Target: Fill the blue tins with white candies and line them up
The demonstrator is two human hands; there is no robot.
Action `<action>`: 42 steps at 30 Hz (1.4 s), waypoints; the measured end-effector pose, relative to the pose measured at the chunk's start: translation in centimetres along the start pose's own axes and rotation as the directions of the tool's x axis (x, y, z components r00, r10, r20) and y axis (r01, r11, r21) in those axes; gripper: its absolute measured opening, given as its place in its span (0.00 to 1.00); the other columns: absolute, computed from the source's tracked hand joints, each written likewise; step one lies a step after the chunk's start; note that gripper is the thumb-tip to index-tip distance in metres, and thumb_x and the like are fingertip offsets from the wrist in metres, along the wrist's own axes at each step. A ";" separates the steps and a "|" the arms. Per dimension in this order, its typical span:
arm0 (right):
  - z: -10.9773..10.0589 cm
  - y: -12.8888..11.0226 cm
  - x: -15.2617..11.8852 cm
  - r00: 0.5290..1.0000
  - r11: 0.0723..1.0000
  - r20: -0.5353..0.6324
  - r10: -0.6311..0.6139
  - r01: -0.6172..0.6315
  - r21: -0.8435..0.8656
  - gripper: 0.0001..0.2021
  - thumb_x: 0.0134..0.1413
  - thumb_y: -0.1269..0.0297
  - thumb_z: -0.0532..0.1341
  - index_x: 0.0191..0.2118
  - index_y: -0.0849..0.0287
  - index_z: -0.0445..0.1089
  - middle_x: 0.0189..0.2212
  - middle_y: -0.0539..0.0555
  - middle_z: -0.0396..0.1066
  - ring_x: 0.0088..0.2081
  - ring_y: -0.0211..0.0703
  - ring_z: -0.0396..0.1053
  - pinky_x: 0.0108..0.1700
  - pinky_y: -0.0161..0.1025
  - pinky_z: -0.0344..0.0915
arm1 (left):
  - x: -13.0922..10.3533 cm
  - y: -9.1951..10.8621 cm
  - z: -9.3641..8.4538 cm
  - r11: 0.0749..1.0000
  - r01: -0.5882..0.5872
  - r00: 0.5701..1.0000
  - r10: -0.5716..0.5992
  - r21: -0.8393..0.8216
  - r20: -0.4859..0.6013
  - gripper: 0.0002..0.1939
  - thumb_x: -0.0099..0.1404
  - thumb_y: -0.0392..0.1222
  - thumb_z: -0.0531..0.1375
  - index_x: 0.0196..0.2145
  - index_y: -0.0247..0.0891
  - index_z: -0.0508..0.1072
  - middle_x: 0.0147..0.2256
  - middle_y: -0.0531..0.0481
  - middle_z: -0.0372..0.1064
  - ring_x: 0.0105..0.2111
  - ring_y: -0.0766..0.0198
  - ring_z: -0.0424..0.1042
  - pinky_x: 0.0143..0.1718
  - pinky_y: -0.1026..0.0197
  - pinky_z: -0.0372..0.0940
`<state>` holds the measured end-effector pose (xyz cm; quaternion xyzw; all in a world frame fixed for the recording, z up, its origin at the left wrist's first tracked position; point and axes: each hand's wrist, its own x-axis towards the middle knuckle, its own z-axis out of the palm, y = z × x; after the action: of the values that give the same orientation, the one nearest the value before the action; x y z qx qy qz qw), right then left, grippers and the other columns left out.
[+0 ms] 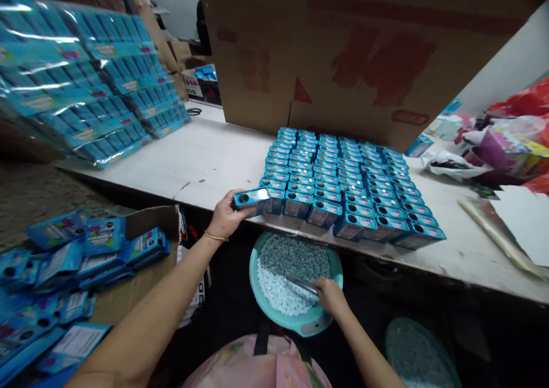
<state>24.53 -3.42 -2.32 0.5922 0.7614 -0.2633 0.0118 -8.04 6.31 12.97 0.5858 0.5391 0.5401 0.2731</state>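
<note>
My left hand is wrapped round a small blue box at the table's front edge, its top with a dark round hole facing up. Beside it stand rows of similar blue boxes on the white table. Below the edge, a teal basin holds small pale and grey-blue pieces. My right hand is closed on the handle of a metal scoop, whose far end lies over the pieces; whether it carries any is unclear.
An open carton with loose blue boxes sits at the lower left. Wrapped stacks stand at the table's left. A large cardboard box rises behind the rows. Plastic bags lie right; another basin is lower right.
</note>
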 end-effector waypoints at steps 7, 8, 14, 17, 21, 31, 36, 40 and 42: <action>0.2 -1.3 -0.1 0.998 0.994 0.034 0.060 -0.063 0.090 0.18 0.46 0.74 0.48 0.37 0.55 0.73 0.36 0.55 0.72 0.41 0.42 0.67 0.41 0.32 0.58 | 8.3 -7.0 -3.9 0.971 0.094 0.992 -0.109 -0.218 -0.060 0.28 0.38 0.42 0.66 0.39 0.34 0.65 0.31 0.52 0.68 0.32 0.64 0.68 0.38 0.59 0.64; 0.4 -1.4 0.1 0.998 0.993 0.039 0.058 -0.062 0.098 0.18 0.46 0.73 0.48 0.37 0.54 0.73 0.35 0.55 0.72 0.41 0.42 0.67 0.41 0.32 0.59 | 9.4 -8.0 -4.0 0.972 0.103 0.993 -0.114 -0.213 -0.040 0.28 0.39 0.42 0.65 0.39 0.34 0.65 0.31 0.52 0.68 0.32 0.64 0.68 0.38 0.58 0.64; 2.7 -0.8 1.7 0.998 0.994 0.058 0.004 -0.011 0.113 0.21 0.46 0.73 0.46 0.42 0.54 0.71 0.40 0.53 0.71 0.44 0.43 0.67 0.44 0.34 0.60 | 12.6 -10.0 -3.7 0.992 0.125 0.992 -0.124 -0.032 0.036 0.31 0.41 0.38 0.64 0.45 0.31 0.63 0.42 0.43 0.66 0.41 0.58 0.67 0.44 0.55 0.61; 3.8 0.3 2.2 0.999 1.000 0.052 0.011 -0.013 0.025 0.22 0.47 0.73 0.45 0.46 0.57 0.67 0.46 0.55 0.67 0.47 0.43 0.64 0.48 0.35 0.58 | 10.0 -10.9 -6.9 0.992 0.117 0.987 -0.111 0.046 -0.121 0.32 0.44 0.37 0.62 0.49 0.30 0.60 0.49 0.38 0.58 0.43 0.57 0.65 0.43 0.56 0.62; 4.6 1.7 2.9 1.000 0.985 0.011 0.017 -0.015 -0.171 0.22 0.48 0.76 0.44 0.46 0.60 0.67 0.45 0.61 0.67 0.43 0.46 0.66 0.45 0.38 0.60 | 1.6 -13.0 -16.4 0.922 0.251 0.851 -0.065 0.295 -0.522 0.23 0.52 0.38 0.56 0.47 0.32 0.61 0.45 0.40 0.61 0.39 0.62 0.67 0.41 0.58 0.63; 7.2 -4.2 3.1 0.972 0.941 0.214 -0.098 0.160 -0.297 0.25 0.47 0.79 0.45 0.48 0.55 0.65 0.45 0.57 0.68 0.41 0.43 0.68 0.40 0.34 0.60 | -15.0 -18.5 -18.8 0.750 0.537 0.797 -0.601 0.386 0.059 0.23 0.22 0.38 0.67 0.23 0.37 0.68 0.20 0.55 0.66 0.22 0.62 0.66 0.26 0.60 0.64; 7.4 -3.3 4.1 0.954 0.993 0.285 -0.089 0.107 -0.047 0.26 0.39 0.80 0.47 0.43 0.56 0.70 0.41 0.53 0.71 0.44 0.42 0.66 0.45 0.33 0.58 | -19.0 -18.3 -16.7 0.675 0.610 0.678 -0.716 0.414 0.167 0.25 0.18 0.39 0.68 0.21 0.35 0.67 0.19 0.55 0.65 0.21 0.61 0.66 0.24 0.61 0.61; 7.5 -1.5 4.4 0.939 0.950 0.302 -0.166 0.070 0.306 0.23 0.34 0.76 0.48 0.38 0.62 0.73 0.37 0.53 0.73 0.43 0.43 0.67 0.48 0.36 0.58 | -19.5 -15.6 -19.3 0.680 0.609 0.708 -0.698 0.407 0.107 0.24 0.30 0.47 0.67 0.27 0.35 0.67 0.21 0.55 0.65 0.24 0.62 0.66 0.26 0.62 0.61; 7.2 -1.1 4.2 0.942 0.907 0.291 -0.165 0.029 0.420 0.20 0.35 0.71 0.49 0.35 0.64 0.74 0.35 0.53 0.73 0.42 0.46 0.67 0.47 0.39 0.59 | -18.9 -12.8 -20.8 0.723 0.564 0.783 -0.621 0.399 0.019 0.26 0.36 0.49 0.65 0.34 0.36 0.66 0.25 0.55 0.66 0.28 0.62 0.67 0.30 0.62 0.62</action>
<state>20.16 -2.81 -9.53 0.4915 0.7061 -0.5097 -0.0024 -28.52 -13.23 0.55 0.4621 0.7679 0.2655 0.3555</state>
